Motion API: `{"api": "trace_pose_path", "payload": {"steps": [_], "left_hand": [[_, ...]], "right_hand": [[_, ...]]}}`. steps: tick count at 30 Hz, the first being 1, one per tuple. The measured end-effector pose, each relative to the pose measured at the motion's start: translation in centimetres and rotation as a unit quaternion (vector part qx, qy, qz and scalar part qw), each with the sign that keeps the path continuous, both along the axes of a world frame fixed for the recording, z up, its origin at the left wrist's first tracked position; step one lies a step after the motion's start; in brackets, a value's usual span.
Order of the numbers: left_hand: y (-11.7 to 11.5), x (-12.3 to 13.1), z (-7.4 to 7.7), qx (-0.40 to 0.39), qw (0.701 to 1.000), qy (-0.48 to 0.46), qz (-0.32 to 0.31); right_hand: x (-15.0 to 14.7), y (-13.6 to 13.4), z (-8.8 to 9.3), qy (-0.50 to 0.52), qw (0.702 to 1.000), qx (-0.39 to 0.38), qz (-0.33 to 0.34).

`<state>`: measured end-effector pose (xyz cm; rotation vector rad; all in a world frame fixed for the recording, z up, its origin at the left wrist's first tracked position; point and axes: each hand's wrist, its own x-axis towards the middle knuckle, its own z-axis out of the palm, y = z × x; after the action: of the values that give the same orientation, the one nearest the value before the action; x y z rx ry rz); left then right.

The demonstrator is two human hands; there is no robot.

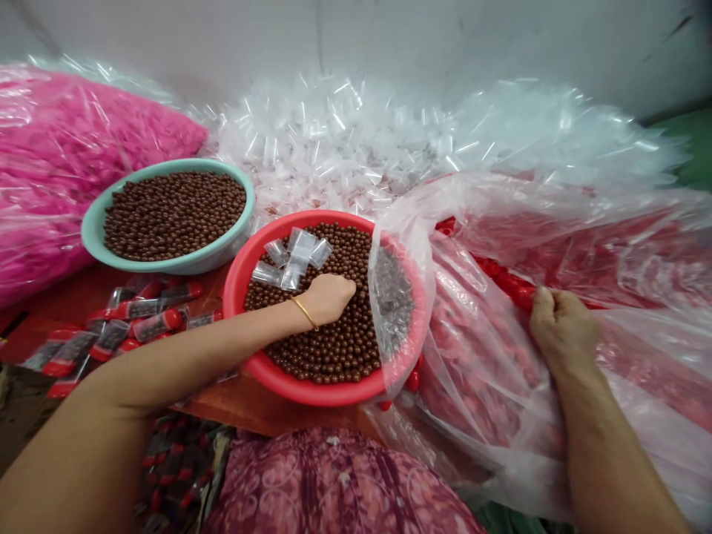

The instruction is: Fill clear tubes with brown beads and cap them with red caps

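Observation:
My left hand [329, 297] is closed in a loose fist, knuckles up, resting on the brown balls [334, 348] that fill a red bowl [261, 367]; whether it holds balls I cannot see. A few small clear bags [294, 259] lie on the balls just beyond it. My right hand [561, 330] is curled, fingers down, gripping the top of a large clear plastic bag [489, 371] holding red pieces [509, 282]. The bag's edge droops over the red bowl's right rim.
A teal bowl [92, 233] of brown balls sits at the back left. Filled small bags with red ends [133, 319] lie on the table at left. A heap of empty clear bags [356, 141] is behind, a big bag of pink pieces [67, 156] far left.

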<state>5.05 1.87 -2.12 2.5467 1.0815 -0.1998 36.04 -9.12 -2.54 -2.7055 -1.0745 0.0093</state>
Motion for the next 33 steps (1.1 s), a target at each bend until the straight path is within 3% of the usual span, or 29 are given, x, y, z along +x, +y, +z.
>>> {"api": "trace_pose_path", "payload": {"steps": [2,4,5,7,9,12,15,18,24,28,31,33], "left_hand": [[0.7,0.0,-0.5,-0.008,0.999,-0.035,0.02],[1.2,-0.6,-0.5,-0.085,0.986,-0.129,0.063],[1.3,-1.1,-0.4,-0.149,0.964,-0.199,0.089],[1.3,-2.2,0.1,-0.285,0.884,-0.344,0.138],[1.1,-3.3,0.6,-0.367,0.811,-0.425,0.164],[0.6,-4.5,1.1,-0.405,0.771,-0.457,0.18],[0.2,-5.0,1.0,-0.41,0.756,-0.476,0.18],[0.0,-5.0,1.2,-0.425,0.741,-0.49,0.177],[-0.1,-5.2,1.8,-0.459,0.712,-0.502,0.176],[0.1,-5.4,1.4,-0.434,0.734,-0.499,0.152],[0.2,-5.1,1.1,-0.381,0.758,-0.512,0.134],[0.2,-4.9,1.0,-0.344,0.76,-0.536,0.129]], "right_hand": [[0.0,-0.2,0.0,-0.02,0.999,0.03,-0.005],[0.0,-0.4,0.1,-0.022,0.995,0.088,-0.028],[0.0,-0.5,0.2,-0.018,0.992,0.116,-0.04],[0.1,-0.6,0.6,0.02,0.984,0.167,-0.064],[0.1,-0.8,1.4,0.107,0.966,0.222,-0.082],[0.2,-1.0,3.1,0.241,0.918,0.3,-0.092],[0.3,-1.2,4.3,0.298,0.917,0.255,-0.068],[0.4,-1.4,4.1,0.326,0.932,0.159,0.002],[1.0,-2.5,2.2,0.223,0.966,-0.026,0.128],[1.5,-3.4,2.4,0.129,0.962,-0.11,0.216],[1.3,-3.4,3.3,0.05,0.968,-0.152,0.191],[0.4,-2.9,4.1,-0.003,0.981,-0.123,0.148]]}}
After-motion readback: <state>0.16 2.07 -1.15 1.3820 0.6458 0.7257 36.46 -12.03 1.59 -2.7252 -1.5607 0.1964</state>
